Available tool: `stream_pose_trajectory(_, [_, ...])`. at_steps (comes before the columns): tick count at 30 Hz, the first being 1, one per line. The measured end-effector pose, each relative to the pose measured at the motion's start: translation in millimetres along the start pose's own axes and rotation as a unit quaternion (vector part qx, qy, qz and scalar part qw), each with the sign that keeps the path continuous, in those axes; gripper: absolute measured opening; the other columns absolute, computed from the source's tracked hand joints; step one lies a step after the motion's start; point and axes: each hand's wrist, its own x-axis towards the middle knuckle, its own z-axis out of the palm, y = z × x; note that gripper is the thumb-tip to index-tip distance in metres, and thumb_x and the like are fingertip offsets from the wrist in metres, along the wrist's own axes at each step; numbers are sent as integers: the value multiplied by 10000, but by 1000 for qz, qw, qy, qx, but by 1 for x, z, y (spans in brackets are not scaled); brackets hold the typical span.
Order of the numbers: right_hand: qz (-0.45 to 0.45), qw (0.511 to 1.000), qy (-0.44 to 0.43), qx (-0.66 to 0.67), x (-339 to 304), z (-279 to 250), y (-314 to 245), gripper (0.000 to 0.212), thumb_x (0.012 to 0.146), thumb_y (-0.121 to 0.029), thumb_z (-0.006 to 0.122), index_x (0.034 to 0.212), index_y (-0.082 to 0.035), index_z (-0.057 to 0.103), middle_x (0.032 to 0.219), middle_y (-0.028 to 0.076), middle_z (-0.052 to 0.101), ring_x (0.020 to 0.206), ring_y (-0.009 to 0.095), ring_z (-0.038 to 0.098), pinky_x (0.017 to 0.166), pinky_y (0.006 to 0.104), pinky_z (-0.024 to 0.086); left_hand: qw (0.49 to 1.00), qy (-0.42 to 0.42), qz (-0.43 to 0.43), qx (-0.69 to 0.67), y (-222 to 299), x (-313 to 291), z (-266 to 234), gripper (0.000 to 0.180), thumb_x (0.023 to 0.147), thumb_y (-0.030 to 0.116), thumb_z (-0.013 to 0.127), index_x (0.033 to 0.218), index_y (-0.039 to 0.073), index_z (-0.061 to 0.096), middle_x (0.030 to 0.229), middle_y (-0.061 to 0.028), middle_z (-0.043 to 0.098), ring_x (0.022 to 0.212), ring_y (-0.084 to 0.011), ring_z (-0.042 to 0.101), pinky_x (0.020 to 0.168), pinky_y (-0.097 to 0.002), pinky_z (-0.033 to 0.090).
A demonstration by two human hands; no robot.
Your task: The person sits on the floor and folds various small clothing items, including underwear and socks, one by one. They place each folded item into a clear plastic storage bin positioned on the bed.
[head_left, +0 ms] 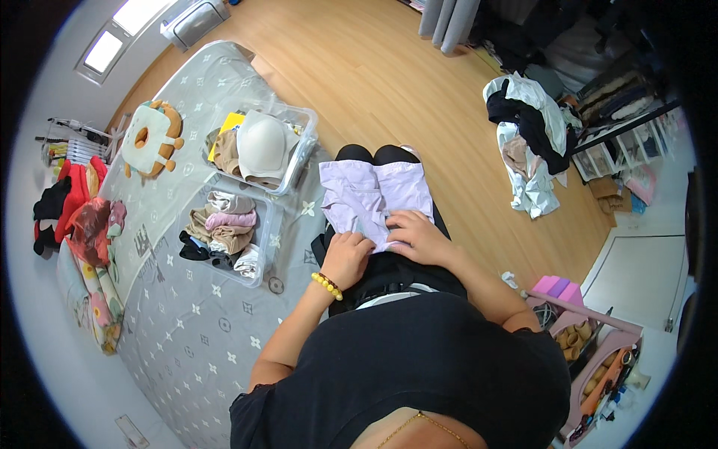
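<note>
A pair of lilac underpants (378, 191) lies spread over my black-clad thighs, its wide end toward my knees and its narrow end toward my waist. My left hand (348, 258) is closed on the near left edge of the cloth, fingers curled. From the right, my right hand (420, 238) grips the near edge with bent fingers, a short distance from the left. On my left wrist is a yellow beaded bracelet (327, 286). Beside me on the bed, a clear bin (269, 247) holds several rolled garments.
Behind that bin stands another clear bin (305, 153) with a white bra (265, 146). A toast-shaped cushion (153, 138) lies on the grey patterned bed (187, 322). Clothes (527, 142) are heaped at the right on the wooden floor (389, 82). A pink cart (598, 329) stands near my right elbow.
</note>
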Motion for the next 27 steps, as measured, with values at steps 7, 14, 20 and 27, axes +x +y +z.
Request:
stream_pose_trajectory(7, [266, 911, 294, -111, 31, -7, 57, 193, 840, -201, 676, 938, -39, 643, 926, 129, 631, 934, 326, 599, 834, 432, 468, 977, 169, -126, 5, -21, 40, -16, 488, 807, 257, 710, 1208, 10, 584, 1163, -233, 557, 1088, -403, 519, 946, -462, 411])
stream_pose_trajectory(14, [281, 928, 233, -69, 42, -18, 108, 129, 812, -174, 688, 851, -60, 642, 952, 125, 627, 976, 334, 569, 848, 447, 443, 958, 126, -196, 164, -34, 51, 39, 892, 835, 486, 636, 1498, 4, 283, 1518, -313, 276, 1391, -472, 286, 1115, -598, 226])
stream_pose_trajectory(20, [342, 889, 258, -164, 9, -32, 139, 217, 800, -133, 676, 1003, -64, 638, 1038, 146, 614, 974, 324, 583, 860, 436, 470, 960, 128, -191, 162, -31, 52, 39, 860, 833, 471, 650, 1494, 35, 314, 1511, -316, 280, 1386, -474, 290, 1115, -596, 222])
stream_pose_trajectory(27, [53, 995, -28, 74, -3, -30, 26, 614, 734, -229, 785, 1286, -83, 563, 1343, 151, 535, 1305, 332, 460, 1088, 456, 358, 996, -23, 87, -27, -23, 16, -12, 789, 734, 481, 751, 1382, 102, 505, 1438, -145, 478, 1388, -373, 363, 1146, -579, 201])
